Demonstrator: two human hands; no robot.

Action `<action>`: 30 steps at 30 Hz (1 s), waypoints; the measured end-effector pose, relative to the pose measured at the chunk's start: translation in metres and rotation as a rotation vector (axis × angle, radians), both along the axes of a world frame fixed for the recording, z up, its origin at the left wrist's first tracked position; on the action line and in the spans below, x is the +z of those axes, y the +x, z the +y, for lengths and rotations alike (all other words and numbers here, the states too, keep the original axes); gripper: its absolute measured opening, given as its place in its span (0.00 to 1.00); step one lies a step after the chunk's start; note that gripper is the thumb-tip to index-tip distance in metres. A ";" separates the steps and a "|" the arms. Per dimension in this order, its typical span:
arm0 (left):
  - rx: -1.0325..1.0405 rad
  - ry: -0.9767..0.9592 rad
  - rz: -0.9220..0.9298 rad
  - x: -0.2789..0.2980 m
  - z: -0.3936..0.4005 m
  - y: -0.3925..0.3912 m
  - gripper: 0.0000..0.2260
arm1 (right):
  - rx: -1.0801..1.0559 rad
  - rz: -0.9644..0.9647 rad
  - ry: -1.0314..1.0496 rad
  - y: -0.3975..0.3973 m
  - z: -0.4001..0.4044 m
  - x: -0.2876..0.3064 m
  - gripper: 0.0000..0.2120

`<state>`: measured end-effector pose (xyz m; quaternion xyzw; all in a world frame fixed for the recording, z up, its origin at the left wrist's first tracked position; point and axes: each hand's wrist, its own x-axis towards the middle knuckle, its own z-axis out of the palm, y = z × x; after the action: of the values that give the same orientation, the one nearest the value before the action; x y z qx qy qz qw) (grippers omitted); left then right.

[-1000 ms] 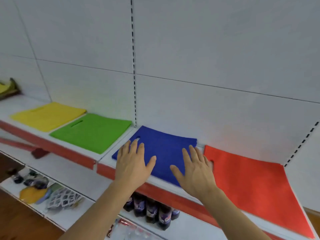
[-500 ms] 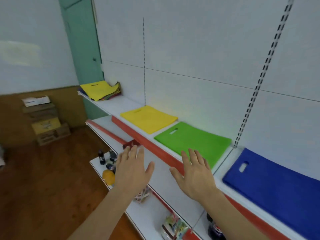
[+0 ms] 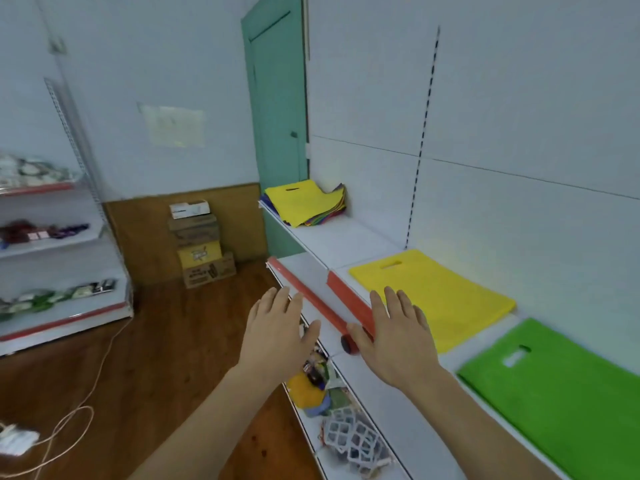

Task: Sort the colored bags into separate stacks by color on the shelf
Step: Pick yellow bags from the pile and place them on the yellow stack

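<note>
Yellow bag (image 3: 433, 295) flat, handle slot toward mixed pile (image 3: 308, 204)

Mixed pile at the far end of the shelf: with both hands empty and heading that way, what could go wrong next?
1. The mixed pile overhangs the shelf edge; a careless pull might drag several bags off.
2. Its top bag is yellow, but other colours fan out beneath, so the hands might lift more than one.
</note>
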<state>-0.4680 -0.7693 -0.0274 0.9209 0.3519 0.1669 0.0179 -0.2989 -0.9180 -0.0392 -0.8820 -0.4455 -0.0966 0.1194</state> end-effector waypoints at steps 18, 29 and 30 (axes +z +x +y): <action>-0.036 -0.019 -0.017 0.002 0.350 0.061 0.30 | -0.046 -0.015 -0.036 0.068 0.359 -0.003 0.41; -0.219 -0.028 0.015 -0.012 0.519 0.143 0.30 | -0.250 0.003 -0.072 0.124 0.489 -0.020 0.40; -0.233 -0.025 0.014 -0.013 0.534 0.155 0.30 | -0.267 -0.002 -0.067 0.133 0.501 -0.023 0.40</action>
<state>-0.3128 -0.2358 -0.0406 0.9564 0.2446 0.1528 0.0464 -0.1659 -0.4172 -0.0621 -0.9369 -0.3271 -0.0976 0.0756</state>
